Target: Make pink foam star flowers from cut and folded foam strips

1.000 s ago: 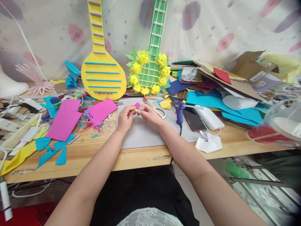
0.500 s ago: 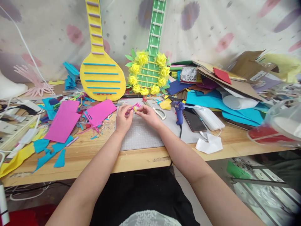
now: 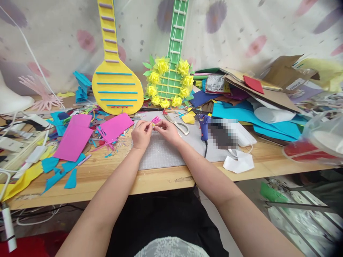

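On the mat [image 3: 160, 155], scissors [image 3: 185, 133] and glue gun [image 3: 204, 126] lie right of the left hand [image 3: 141, 135] and right hand [image 3: 168, 132]; near the back edge of the desk [image 3: 107, 185], a lute model [image 3: 118, 87] stands left of a guitar model [image 3: 171, 81].

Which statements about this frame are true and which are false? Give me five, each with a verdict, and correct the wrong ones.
1. The bare left hand and bare right hand meet at a bundle of thin pink strips and a small yellow piece. True.
2. The blue, pistol-shaped glue gun is in the right hand. False: the glue gun is apart from both hands, to the right of the right hand.
3. Yellow flowers surround the body of the green guitar shape. True.
4. The flat yellow lute-like shape has green bars across its body. False: its body bars are blue.
5. A magenta sheet with a fringed edge lies left of the left hand. True.
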`<state>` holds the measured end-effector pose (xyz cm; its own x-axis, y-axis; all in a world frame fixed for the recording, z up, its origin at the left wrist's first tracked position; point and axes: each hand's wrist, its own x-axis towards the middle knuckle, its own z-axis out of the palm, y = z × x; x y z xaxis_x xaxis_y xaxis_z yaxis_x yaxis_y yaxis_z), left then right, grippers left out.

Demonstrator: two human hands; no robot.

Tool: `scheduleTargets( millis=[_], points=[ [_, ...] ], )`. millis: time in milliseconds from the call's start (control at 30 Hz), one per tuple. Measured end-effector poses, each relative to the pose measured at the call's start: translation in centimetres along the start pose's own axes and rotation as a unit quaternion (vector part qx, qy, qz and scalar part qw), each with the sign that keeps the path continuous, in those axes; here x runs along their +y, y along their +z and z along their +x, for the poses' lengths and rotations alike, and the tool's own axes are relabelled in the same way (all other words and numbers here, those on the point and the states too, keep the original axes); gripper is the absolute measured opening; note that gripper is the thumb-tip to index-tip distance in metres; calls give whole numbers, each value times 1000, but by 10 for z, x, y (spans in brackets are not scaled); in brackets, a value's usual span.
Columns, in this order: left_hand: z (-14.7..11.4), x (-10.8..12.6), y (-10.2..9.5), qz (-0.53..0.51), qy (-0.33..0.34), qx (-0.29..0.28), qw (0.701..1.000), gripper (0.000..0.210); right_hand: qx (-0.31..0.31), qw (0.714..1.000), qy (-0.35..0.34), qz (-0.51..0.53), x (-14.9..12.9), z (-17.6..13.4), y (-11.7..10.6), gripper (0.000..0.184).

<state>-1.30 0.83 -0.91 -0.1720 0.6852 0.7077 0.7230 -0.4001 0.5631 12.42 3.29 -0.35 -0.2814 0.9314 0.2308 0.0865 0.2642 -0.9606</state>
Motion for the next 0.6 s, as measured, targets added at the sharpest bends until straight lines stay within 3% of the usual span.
scheduleTargets(
  millis=[200, 400, 500, 600],
  points=[
    [1, -6, 1, -55, -72, 24, 996, 16, -22, 999, 5, 25, -2, -2, 1, 28],
    [1, 0, -4, 47, -4, 10, 999, 18, -30, 995, 1, 91, -6, -2, 1, 36],
    [0, 2, -5, 34, 42, -38, 998, 21, -18, 993, 5, 113, -7, -1, -3, 38],
    [-3, 1, -4, -8, 45, -88, 995, 29, -11, 993, 17, 114, -7, -2, -7, 40]
  ],
)
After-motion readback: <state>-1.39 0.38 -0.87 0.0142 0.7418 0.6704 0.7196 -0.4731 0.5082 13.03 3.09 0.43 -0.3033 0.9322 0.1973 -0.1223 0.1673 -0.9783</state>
